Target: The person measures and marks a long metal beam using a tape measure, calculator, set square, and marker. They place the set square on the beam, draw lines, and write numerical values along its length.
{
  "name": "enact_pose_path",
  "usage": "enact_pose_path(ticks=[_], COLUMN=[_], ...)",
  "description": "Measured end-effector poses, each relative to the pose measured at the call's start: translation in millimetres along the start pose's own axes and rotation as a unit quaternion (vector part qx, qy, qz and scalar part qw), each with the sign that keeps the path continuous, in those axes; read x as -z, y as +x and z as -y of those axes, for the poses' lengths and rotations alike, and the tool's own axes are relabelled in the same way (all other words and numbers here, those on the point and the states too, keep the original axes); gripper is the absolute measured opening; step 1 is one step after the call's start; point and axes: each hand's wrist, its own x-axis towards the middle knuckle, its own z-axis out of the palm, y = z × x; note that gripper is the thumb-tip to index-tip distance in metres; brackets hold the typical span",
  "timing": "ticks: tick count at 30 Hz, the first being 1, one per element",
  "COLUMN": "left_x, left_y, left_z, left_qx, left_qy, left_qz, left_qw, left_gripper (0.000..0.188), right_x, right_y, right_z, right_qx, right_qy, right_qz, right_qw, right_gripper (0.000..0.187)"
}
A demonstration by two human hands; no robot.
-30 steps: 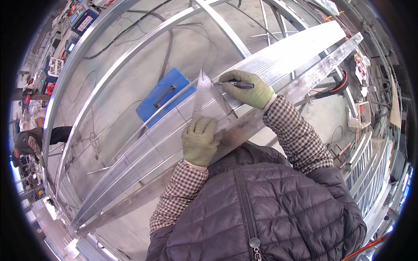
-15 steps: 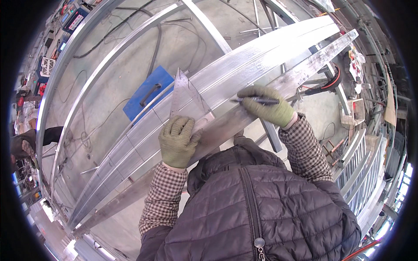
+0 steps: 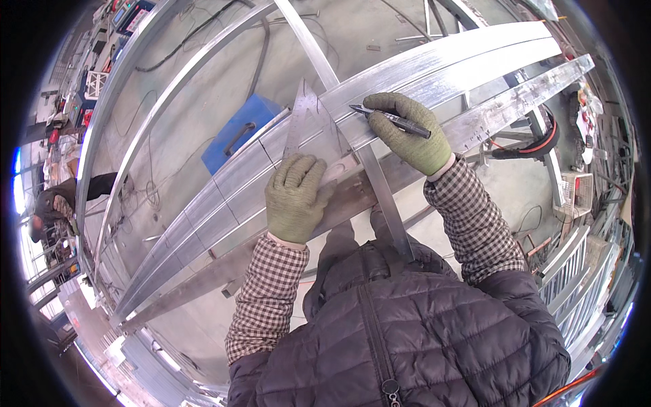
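My left hand [image 3: 296,197], in a green glove, is closed over the base of a triangular metal set square [image 3: 310,129]. The square lies across long, shiny metal profiles [image 3: 441,71], its pointed end turned away from me. My right hand [image 3: 410,136], gloved alike, grips a dark marker pen [image 3: 408,126]. The pen's tip points left, over the profiles and just right of the square's slanted edge; whether it touches the metal I cannot tell. Several dark cross lines show on the profiles left of the square.
A rougher metal beam [image 3: 485,122] runs along the near side of the profiles. Beyond them is a blue panel with a handle [image 3: 242,134]. Curved metal framing [image 3: 178,80] arches at left, near another person [image 3: 57,203]. A pale basket [image 3: 576,195] stands at right.
My right hand and the pen have moved up and left relative to the profiles, closer to the square. My left hand stays on the square. The whole view has shifted slightly.
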Motion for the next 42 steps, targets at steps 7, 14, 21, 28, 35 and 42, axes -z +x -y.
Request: enact_pose_path(ticks=[7,14,21,28,35,42], left_x=[-1,-6,-6,-7,-12,-12], left_y=[-1,-5,-2,-4,-7,-8], left_z=[-2,3,3,3,5,2], left_qx=[0.013,-0.002,-0.003,-0.007,-0.004,0.001], left_qy=[0.005,-0.001,-0.015,-0.013,-0.010,0.004], left_qz=[0.005,-0.013,-0.023,-0.033,-0.040,-0.052], left_qw=[1.000,1.000,1.000,0.999,0.999,0.999], left_gripper=[0.042,0.050,0.040,0.042,0.042,0.040], right_x=[3,-15,-29,-37,-27,9], right_y=[8,26,40,51,42,-11], right_z=[8,7,12,18,25,32], right_qx=[-0.006,-0.006,-0.041,-0.077,-0.081,-0.046], right_qy=[-0.031,-0.082,-0.109,-0.158,-0.129,-0.153], right_qz=[0.028,0.025,0.019,0.020,0.080,0.161], right_qw=[0.999,0.996,0.993,0.984,0.985,0.974], right_gripper=[0.034,0.037,0.034,0.041,0.035,0.032])
